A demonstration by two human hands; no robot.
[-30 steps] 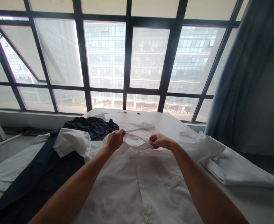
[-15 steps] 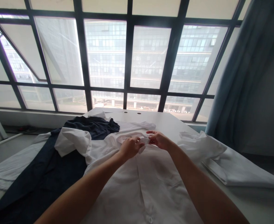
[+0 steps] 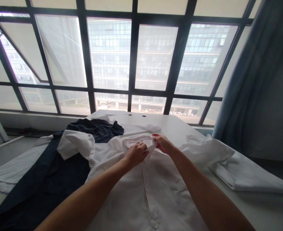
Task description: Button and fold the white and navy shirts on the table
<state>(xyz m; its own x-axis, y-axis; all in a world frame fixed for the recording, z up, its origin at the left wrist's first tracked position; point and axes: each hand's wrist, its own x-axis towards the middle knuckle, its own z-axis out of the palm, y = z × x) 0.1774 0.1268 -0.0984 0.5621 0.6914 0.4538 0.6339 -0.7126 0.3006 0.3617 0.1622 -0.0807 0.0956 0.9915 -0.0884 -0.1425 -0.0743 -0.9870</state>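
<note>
Collar (image 3: 138,139) of the white dress shirt (image 3: 163,195) on the white table (image 3: 172,129) is pinched tight between the fingers of the left hand (image 3: 136,154) and right hand (image 3: 163,143), and an uneven tug could let the thin cloth slip and rumple

Room above shirt collar (image 3: 139,139); bunched fabric (image 3: 75,144) left, crumpled sleeve (image 3: 204,150) right, likely blocking

Smooth white cotton shirt (image 3: 141,192) cloth

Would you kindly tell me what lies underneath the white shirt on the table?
The white shirt overlaps a dark navy garment on the left; beneath its middle, nothing can be seen.
</note>
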